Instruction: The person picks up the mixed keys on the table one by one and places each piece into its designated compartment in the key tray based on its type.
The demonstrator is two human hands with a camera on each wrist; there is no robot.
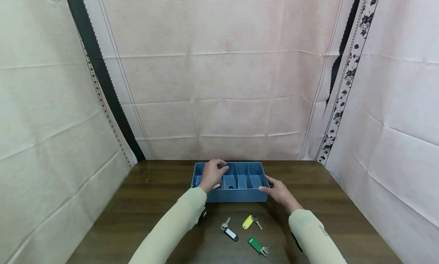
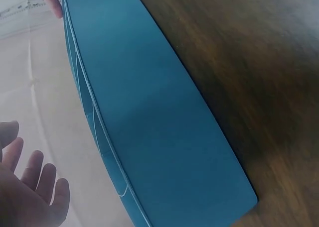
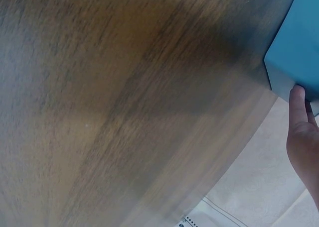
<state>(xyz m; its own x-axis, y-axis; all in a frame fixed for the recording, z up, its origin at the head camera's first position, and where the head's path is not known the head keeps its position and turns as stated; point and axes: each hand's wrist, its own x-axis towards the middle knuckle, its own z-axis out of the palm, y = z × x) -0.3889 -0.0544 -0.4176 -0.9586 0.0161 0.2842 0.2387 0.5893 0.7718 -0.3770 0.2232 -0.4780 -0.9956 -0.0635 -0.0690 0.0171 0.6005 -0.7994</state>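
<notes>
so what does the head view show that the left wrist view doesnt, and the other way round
Only the head view: the yellow tag, the green tag and both pale sleeves.
Only the left wrist view: the ring and little fingers of the left hand.
Both: that hand's thumb, part of the right hand, the blue box, wooden table and pale cloth.

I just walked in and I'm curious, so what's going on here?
A person has a blue box with compartments on a table. Their left grip, seemingly empty, hovers over it, while the right grip holds its right end. A red tag shows inside the box. Keys with a yellow tag, a green tag and a dark tag lie in front of it.
</notes>
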